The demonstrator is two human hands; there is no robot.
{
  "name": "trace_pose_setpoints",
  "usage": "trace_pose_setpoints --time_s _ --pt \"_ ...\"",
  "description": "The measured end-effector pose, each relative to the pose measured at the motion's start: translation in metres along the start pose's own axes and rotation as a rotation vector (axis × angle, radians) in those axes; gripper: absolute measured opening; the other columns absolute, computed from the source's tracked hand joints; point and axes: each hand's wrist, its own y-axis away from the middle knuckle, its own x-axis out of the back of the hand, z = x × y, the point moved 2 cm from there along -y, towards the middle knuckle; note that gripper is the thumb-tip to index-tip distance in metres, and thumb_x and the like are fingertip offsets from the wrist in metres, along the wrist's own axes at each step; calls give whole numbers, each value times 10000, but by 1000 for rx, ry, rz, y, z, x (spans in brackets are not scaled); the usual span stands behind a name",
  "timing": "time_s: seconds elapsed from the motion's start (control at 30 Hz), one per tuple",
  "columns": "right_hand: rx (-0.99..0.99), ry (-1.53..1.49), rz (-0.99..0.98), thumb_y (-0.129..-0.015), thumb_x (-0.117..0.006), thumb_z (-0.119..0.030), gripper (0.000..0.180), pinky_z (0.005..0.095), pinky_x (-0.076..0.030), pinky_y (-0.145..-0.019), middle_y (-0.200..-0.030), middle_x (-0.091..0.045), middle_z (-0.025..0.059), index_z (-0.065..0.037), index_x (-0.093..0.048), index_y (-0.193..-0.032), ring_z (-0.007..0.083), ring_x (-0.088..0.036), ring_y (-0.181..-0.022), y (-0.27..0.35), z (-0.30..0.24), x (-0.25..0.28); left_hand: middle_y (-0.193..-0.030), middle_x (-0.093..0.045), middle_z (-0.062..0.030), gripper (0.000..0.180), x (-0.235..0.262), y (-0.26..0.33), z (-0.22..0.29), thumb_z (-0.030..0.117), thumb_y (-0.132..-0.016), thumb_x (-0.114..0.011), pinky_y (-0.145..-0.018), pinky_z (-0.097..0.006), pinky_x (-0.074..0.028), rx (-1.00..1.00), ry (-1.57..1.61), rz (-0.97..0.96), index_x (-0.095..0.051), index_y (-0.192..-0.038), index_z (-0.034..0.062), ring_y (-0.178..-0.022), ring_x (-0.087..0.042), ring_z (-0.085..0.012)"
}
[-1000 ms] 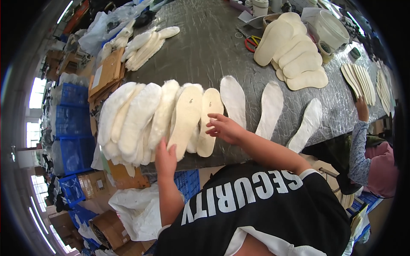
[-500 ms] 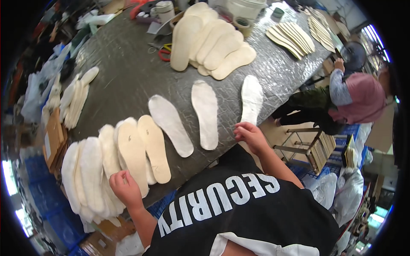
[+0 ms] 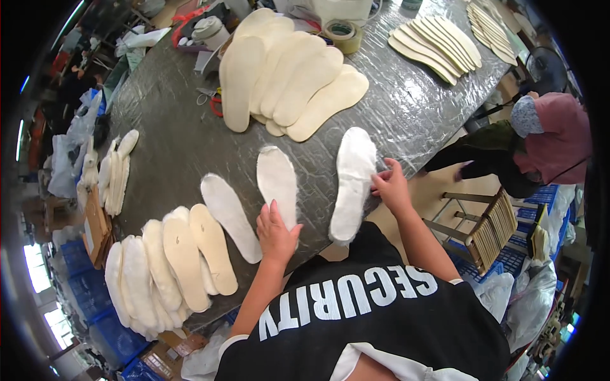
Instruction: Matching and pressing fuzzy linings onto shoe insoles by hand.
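Three white fuzzy insoles lie apart in a row on the dark table: the left insole [image 3: 231, 217], the middle insole [image 3: 277, 180] and the right insole [image 3: 353, 184]. My left hand [image 3: 277, 236] rests over the lower end of the middle one, fingers stretched out, covering part of it. By the right edge of the right insole is my right hand [image 3: 392, 188]; its fingers are apart and slightly bent, with the tips at or just beside that edge. A pile of fleecy insoles [image 3: 135, 273] spreads at the left, with cream insoles [image 3: 183, 257] on its right side.
Farther back sits a heap of cream insoles [image 3: 302, 82], near tape rolls [image 3: 343, 33] and red-handled scissors [image 3: 216, 105]. More insoles [image 3: 435, 47] fan out at the far right. Beyond the table's right edge are a person in pink [image 3: 556, 130] and a wooden stool [image 3: 486, 228].
My left hand has gone from the left pile to the middle insole. My right hand has shifted from the right insole's lower end to its right edge. The view has shifted too.
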Motion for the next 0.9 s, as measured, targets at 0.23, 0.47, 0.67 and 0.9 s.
trace_pose_setpoints --time_s 0.23,0.47,0.67,0.9 --pt "-95 -116 -318 -780 -640 37 513 325 -569 -534 -821 -568 132 48 -326 -1186 220 -652 -645 -17 12 -3 -1366 -379 -244 702 23 -28 20 135 -728 -737 -1023 -506 -320 217 -216 72 -392 -1328 17 -1223 -373 -440" --pt "121 155 -393 -823 -631 -38 397 315 -526 -529 -840 -568 132 21 -380 -1126 187 -624 -609 -46 1 9 -1230 -504 -196 496 -2 -21 99 174 -754 -714 -989 -479 -354 -105 10 -14 -522 -1180 6 -1135 -446 -392" --pt "380 321 -316 -796 -631 -142 415 423 -485 -801 -1010 -616 190 -40 -495 -1175 351 -607 -943 -111 -55 -5 -1059 -577 -195 285 -1 -124 90 67 -803 -624 -918 -446 -402 -190 81 254 -558 -1066 -21 -1031 -499 -383" --pt "302 796 -327 -868 -577 -295 323 441 -486 -821 -1047 -628 161 -92 -581 -1120 365 -612 -958 -103 -77 -5 -1133 -550 -200 469 1 -230 72 171 -739 -750 -959 -427 -396 16 -80 305 -536 -1098 -40 -1084 -485 -369"
